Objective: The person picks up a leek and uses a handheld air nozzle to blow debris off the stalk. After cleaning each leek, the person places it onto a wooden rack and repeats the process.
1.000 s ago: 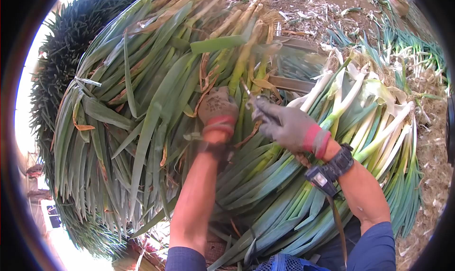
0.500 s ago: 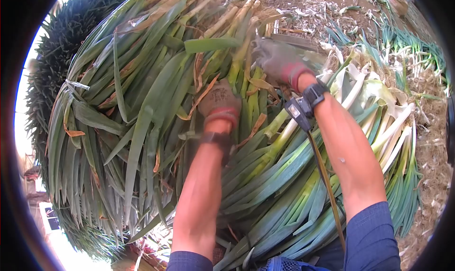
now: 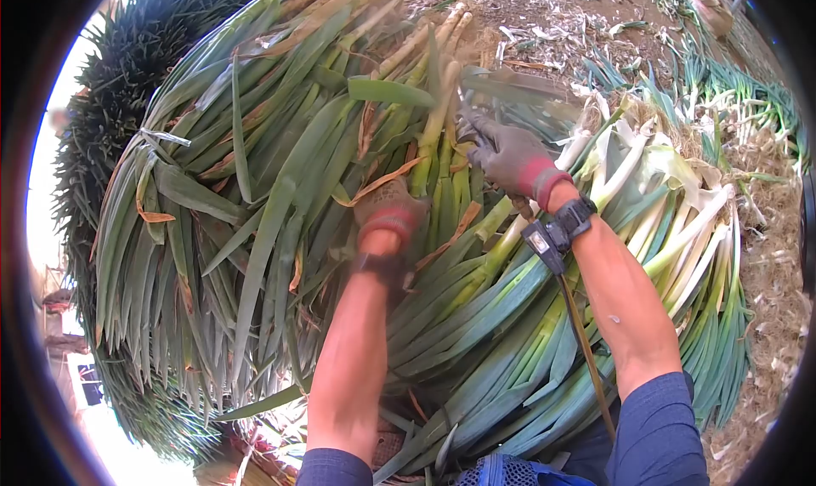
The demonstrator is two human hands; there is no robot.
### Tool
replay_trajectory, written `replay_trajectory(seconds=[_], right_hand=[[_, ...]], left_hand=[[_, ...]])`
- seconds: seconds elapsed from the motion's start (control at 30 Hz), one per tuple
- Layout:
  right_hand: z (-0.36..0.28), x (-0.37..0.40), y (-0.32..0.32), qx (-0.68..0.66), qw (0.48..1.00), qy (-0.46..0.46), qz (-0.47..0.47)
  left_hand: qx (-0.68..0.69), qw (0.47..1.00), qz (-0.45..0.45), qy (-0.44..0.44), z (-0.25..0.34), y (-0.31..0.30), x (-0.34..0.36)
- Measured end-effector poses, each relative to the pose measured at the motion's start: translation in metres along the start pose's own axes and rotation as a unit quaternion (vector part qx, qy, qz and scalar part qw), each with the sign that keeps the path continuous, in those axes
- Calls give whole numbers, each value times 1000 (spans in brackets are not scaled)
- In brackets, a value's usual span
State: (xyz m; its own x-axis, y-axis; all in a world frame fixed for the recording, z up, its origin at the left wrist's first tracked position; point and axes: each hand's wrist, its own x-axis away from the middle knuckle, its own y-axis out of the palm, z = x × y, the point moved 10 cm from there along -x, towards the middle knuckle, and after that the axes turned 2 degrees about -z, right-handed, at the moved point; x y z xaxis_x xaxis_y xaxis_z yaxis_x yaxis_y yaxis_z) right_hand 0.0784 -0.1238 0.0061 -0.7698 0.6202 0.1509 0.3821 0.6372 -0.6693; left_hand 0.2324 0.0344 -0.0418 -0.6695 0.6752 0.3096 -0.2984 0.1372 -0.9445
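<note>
Long leeks with broad green leaves lie in a heap in front of me. My left hand [image 3: 388, 210], in a dirty work glove with a red cuff, is closed on the leaves of a leek [image 3: 432, 142] in the middle. To its right, my right hand [image 3: 512, 156] in a matching glove is wrapped around an air gun [image 3: 464, 103] with a thin metal nozzle. The nozzle end lies beside the pale leek stalks. From that hand a hose [image 3: 586, 354] runs down past my wrist. A loose leaf near the nozzle is blurred.
At the left is a large tied bundle of leeks [image 3: 229, 180], with dark green leaves [image 3: 93, 146] behind it. White-stemmed leeks [image 3: 671, 231] lie at the right. Peeled scraps [image 3: 544, 44] litter the ground, and more leeks [image 3: 756, 103] lie at the far right.
Both hands have come nearer to my body, the right one more than the left. The nozzle has moved down along the leek stalks. The view has shifted slightly.
</note>
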Motion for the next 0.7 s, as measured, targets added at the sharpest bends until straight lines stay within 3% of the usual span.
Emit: replay_trajectory(seconds=[0.1,0.2,0.37,0.47,0.6,0.7], right_hand=[[-1,16,-1,76,997,16,-24],[3,45,15,-101,990,-41,-87],[-35,129,45,18,970,-37,-240],[-37,113,46,-5,981,10,-196],[-37,90,50,-45,991,-42,-118],[-41,108,62,20,981,-8,-193]], left_hand=[[24,996,-77,-25,-8,9,8],[31,995,-89,-37,-14,12,13],[44,996,-79,-27,-13,12,15],[46,996,-70,-22,-13,12,20],[-5,999,-50,-9,-15,14,26],[-25,999,-26,-19,-11,11,34]])
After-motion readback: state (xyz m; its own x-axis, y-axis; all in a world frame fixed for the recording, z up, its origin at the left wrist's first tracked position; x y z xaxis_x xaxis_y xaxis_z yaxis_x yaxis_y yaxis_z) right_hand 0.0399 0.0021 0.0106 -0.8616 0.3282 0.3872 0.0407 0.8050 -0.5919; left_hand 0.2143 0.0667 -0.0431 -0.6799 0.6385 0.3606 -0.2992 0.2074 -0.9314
